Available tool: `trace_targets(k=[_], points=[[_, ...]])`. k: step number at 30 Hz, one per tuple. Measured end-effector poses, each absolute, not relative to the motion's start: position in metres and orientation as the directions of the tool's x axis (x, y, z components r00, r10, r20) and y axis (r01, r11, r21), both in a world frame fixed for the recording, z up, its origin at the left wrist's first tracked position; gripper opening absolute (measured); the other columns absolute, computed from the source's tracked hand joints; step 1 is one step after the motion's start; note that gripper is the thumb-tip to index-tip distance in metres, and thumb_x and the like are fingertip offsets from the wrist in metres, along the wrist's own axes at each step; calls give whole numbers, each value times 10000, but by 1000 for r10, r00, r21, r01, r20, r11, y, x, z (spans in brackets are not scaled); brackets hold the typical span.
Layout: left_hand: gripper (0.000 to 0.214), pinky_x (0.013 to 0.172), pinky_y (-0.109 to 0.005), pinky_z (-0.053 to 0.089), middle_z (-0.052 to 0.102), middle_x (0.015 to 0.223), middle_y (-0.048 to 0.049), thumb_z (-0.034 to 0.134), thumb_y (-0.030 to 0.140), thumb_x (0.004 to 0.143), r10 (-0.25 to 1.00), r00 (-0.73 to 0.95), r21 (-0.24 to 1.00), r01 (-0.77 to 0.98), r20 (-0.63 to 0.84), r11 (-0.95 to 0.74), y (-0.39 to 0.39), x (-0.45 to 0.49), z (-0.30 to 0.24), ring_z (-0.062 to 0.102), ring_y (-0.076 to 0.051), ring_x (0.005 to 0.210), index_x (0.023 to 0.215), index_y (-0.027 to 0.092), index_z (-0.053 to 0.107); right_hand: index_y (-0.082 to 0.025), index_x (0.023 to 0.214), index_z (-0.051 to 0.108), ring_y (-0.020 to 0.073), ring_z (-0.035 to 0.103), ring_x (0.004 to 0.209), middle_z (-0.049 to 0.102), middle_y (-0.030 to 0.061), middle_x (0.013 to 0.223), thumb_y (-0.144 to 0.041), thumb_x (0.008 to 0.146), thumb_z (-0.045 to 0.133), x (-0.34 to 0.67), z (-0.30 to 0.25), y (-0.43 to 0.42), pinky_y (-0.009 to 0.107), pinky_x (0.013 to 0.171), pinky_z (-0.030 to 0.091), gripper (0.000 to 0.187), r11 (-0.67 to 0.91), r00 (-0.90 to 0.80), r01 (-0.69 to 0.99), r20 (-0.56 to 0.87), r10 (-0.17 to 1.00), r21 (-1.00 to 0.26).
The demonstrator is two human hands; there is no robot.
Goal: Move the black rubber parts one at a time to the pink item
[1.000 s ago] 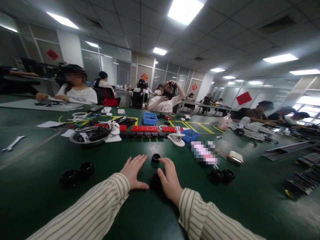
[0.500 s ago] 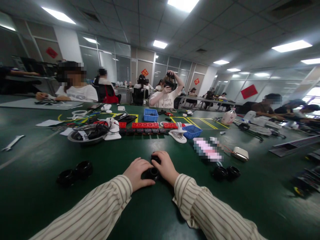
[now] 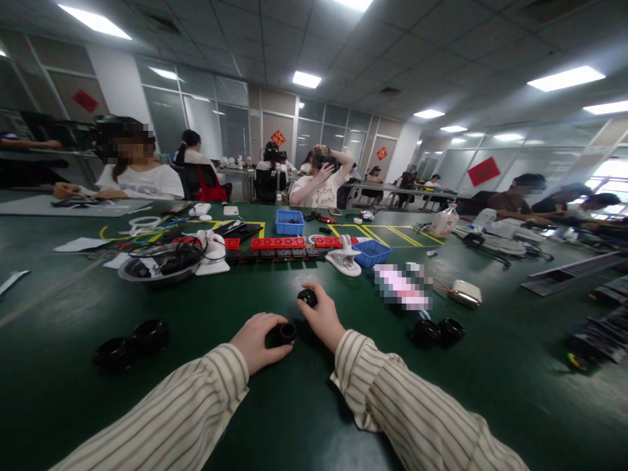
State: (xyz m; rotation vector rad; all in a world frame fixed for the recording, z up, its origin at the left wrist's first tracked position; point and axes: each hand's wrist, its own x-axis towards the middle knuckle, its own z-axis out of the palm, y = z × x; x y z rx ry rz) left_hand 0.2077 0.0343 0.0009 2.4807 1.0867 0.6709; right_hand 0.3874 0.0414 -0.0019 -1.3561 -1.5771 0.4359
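Observation:
My left hand (image 3: 258, 341) is curled around a short black cylinder (image 3: 287, 333) with a round opening in its end, on or just above the green table. My right hand (image 3: 321, 316) grips a small glossy black rounded piece (image 3: 307, 298) between thumb and fingers, a little farther out and to the right. The two pieces are apart. Fingers hide part of each, so their exact kind cannot be told. To my left lie two black rings (image 3: 151, 335) side by side; another pair of black rings (image 3: 426, 333) lies to my right.
Ahead are a metal bowl (image 3: 157, 273) of black parts, a white clip stand (image 3: 344, 258), red sockets (image 3: 275, 243) and blue baskets (image 3: 289, 222). A pale case (image 3: 466, 294) lies at right. Across the table a person (image 3: 321, 180) raises both hands to a headset.
My hands have drawn apart: the right moved away with the rounded piece, while the left keeps the cylinder. The view has shifted slightly.

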Motion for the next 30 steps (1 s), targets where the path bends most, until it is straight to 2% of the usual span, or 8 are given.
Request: trace_targets(k=[4, 7, 11, 15, 21, 24, 27, 30], points=[[311, 853, -393, 429, 656, 921, -56, 600, 372, 702, 784, 556, 478, 629, 276, -613, 37, 206, 1, 579, -240, 888, 943, 175, 592, -178, 907, 519, 147, 554, 719, 570, 2, 781, -354, 733, 587, 377, 3, 30, 281, 698, 458, 256, 344, 181, 275, 399, 899, -898], [297, 813, -367, 445, 651, 900, -50, 591, 349, 713, 787, 559, 496, 622, 261, -606, 39, 206, 0, 585, -232, 871, 955, 178, 590, -186, 837, 491, 133, 540, 664, 543, -17, 707, -370, 761, 561, 363, 8, 19, 264, 651, 456, 211, 340, 118, 160, 359, 926, -927], [270, 818, -341, 450, 641, 920, -42, 582, 249, 691, 781, 575, 543, 587, 244, -601, 40, 207, -1, 579, -218, 888, 954, 187, 578, -186, 713, 520, 139, 510, 730, 526, -5, 730, -248, 771, 555, 349, 12, 7, 271, 697, 435, 92, 439, -26, 383, 466, 884, -813], [277, 809, -343, 453, 633, 913, -41, 561, 212, 680, 773, 587, 551, 574, 240, -606, 41, 208, -1, 575, -217, 873, 954, 178, 575, -185, 709, 552, 145, 507, 795, 539, 15, 778, -188, 808, 529, 347, 13, 5, 280, 748, 425, 102, 517, -99, 516, 552, 828, -683], [320, 817, -366, 457, 637, 932, -68, 571, 353, 732, 771, 592, 510, 601, 233, -615, 42, 208, -2, 581, -240, 895, 988, 161, 568, -183, 720, 590, 137, 522, 727, 587, 16, 723, -269, 888, 461, 358, 15, 14, 263, 704, 409, 228, 489, -129, 669, 560, 818, -560], [389, 859, -386, 440, 635, 980, -79, 613, 395, 705, 760, 603, 484, 604, 242, -633, 42, 208, -4, 572, -253, 939, 1016, 166, 558, -186, 735, 622, 141, 533, 711, 611, 24, 716, -307, 915, 404, 363, 18, 14, 267, 698, 409, 307, 491, -210, 737, 533, 819, -464], [378, 876, -407, 422, 628, 968, -77, 636, 394, 673, 750, 605, 432, 621, 267, -654, 42, 209, -7, 565, -261, 940, 971, 172, 566, -193, 815, 649, 157, 538, 785, 624, 40, 824, -387, 861, 495, 363, 19, 9, 275, 733, 419, 251, 549, -317, 750, 529, 787, -368], [306, 841, -393, 436, 618, 920, -74, 629, 324, 649, 762, 595, 404, 651, 254, -643, 43, 208, -9, 566, -256, 903, 909, 168, 582, -185, 866, 651, 181, 519, 832, 585, 66, 899, -458, 769, 594, 360, 18, 5, 288, 726, 432, 295, 541, -334, 780, 523, 784, -314]])
